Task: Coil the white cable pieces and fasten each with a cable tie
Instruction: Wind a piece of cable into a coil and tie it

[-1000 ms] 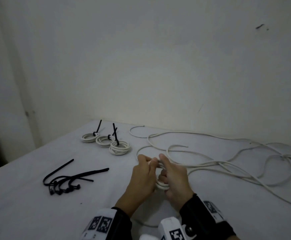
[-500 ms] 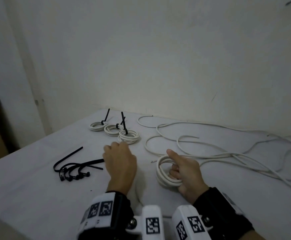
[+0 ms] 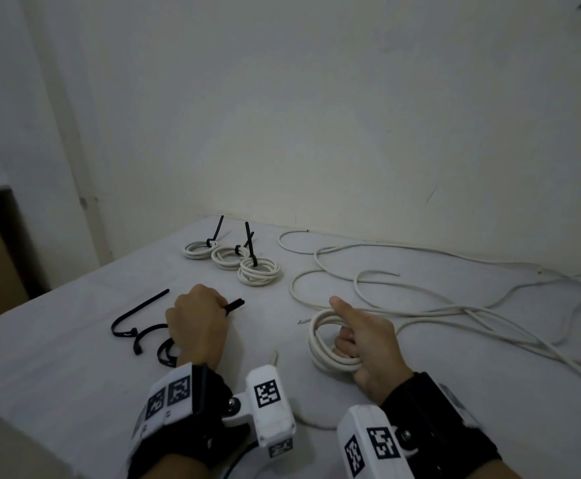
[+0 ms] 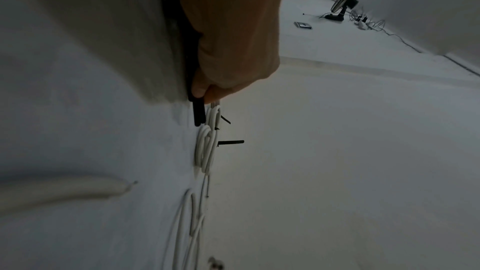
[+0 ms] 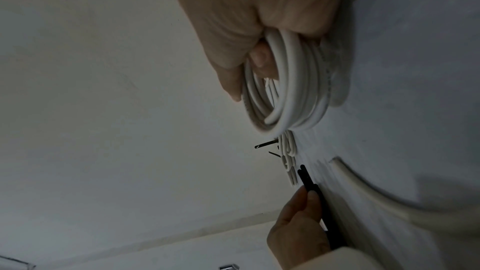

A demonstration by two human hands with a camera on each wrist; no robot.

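Pinching black cable tie (image 3: 233, 305): left hand (image 3: 197, 326) | gripping white coil (image 3: 327, 344): right hand (image 3: 368, 344)

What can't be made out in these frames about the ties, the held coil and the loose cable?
- How many black cable ties the left hand pinches: head view, the hand covers them; left wrist view is dim.
- The turns of the held coil: the right hand covers part; right wrist view is blurred.
- How many loose cable pieces remain: head view's right edge cuts them off.
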